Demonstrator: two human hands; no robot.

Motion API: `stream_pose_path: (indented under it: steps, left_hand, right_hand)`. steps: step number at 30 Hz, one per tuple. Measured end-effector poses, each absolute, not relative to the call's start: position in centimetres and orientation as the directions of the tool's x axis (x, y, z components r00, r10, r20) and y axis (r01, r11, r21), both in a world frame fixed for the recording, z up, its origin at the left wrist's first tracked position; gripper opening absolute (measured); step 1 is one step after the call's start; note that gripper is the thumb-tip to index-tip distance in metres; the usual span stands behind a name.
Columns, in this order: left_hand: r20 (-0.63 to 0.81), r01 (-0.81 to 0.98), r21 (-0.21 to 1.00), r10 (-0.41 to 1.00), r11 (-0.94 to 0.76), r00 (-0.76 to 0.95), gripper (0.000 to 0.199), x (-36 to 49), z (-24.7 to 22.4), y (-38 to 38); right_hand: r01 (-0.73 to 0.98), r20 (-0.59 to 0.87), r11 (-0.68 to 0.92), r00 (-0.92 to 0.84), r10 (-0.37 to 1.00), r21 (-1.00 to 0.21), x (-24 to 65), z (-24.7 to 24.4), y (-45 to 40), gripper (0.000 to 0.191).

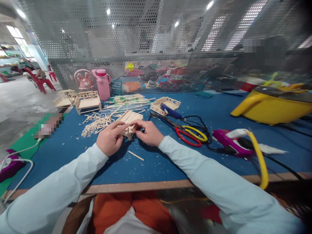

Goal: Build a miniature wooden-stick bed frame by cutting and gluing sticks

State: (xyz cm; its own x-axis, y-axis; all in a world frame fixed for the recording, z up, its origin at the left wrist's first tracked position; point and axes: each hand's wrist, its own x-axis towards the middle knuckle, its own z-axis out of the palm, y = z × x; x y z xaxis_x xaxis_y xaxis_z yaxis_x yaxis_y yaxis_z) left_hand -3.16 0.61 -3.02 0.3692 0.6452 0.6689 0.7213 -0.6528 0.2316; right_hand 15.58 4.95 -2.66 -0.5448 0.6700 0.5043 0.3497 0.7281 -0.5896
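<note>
A miniature bed built of thin wooden sticks rests on the blue tabletop in front of me. My left hand grips its near left side, the index finger stretched along the near rail and the thumb bent below. At the near right corner, my right hand is closed in a pinch; any small piece between those fingertips is hidden. A loose wooden stick lies just in front of both hands. Cut stick pieces are heaped to the left of the bed.
Finished-looking stick models stand at the back left near a pink bottle. Right of my hands lie a blue-handled tool, scissors with red and yellow handles, cables and a purple glue gun. A yellow pot stands far right.
</note>
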Motion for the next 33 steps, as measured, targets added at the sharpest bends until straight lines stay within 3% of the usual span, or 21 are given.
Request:
stream_pose_path:
  steps: [5,11,14,16,20,23,25,29,33]
  left_hand:
    - [0.747,0.746,0.296,0.631,-0.596,0.208,0.041,-3.5,-2.2,0.2]
    - [0.793,0.694,0.525,0.579,-0.493,-0.189,0.025,-4.7,-1.4,0.8]
    - [0.785,0.691,0.560,0.560,-0.456,-0.266,0.024,-5.7,-1.1,1.7]
    - [0.771,0.726,0.565,0.565,-0.391,-0.295,0.026,-6.7,-0.9,2.5]
    - [0.645,0.872,0.479,0.714,-0.101,-0.271,0.029,-10.0,-0.7,4.2]
    - [0.387,0.949,0.313,0.907,0.036,-0.162,0.026,-12.4,-1.3,5.5]
    - [0.271,0.967,0.254,0.961,-0.012,-0.060,0.029,-13.2,-2.1,6.4]
    - [0.293,0.960,0.256,0.955,-0.117,0.038,0.037,-12.5,-3.4,8.4]
    - [0.261,0.936,0.307,0.961,-0.175,0.094,0.031,-11.5,-4.0,9.7]
  right_hand:
    - [0.344,0.578,0.774,-0.520,0.629,-0.532,15.7,-2.8,5.0,0.037]
    - [0.328,0.721,0.902,-0.549,0.423,-0.280,15.8,-2.5,4.3,0.038]
    - [0.358,0.767,0.910,-0.517,0.381,-0.211,15.7,-2.4,4.2,0.036]
    - [0.394,0.798,0.891,-0.449,0.401,-0.226,15.8,-2.4,4.2,0.034]
    - [0.454,0.827,0.832,-0.295,0.479,-0.320,16.4,-2.0,4.6,0.026]
    - [0.469,0.833,0.803,-0.219,0.509,-0.367,17.0,-1.8,5.1,0.022]
    - [0.479,0.829,0.787,-0.191,0.525,-0.388,17.3,-1.7,5.3,0.021]
    - [0.479,0.802,0.768,-0.195,0.564,-0.424,17.4,-1.9,5.6,0.020]
    - [0.487,0.777,0.763,-0.235,0.583,-0.425,17.2,-2.0,5.6,0.019]
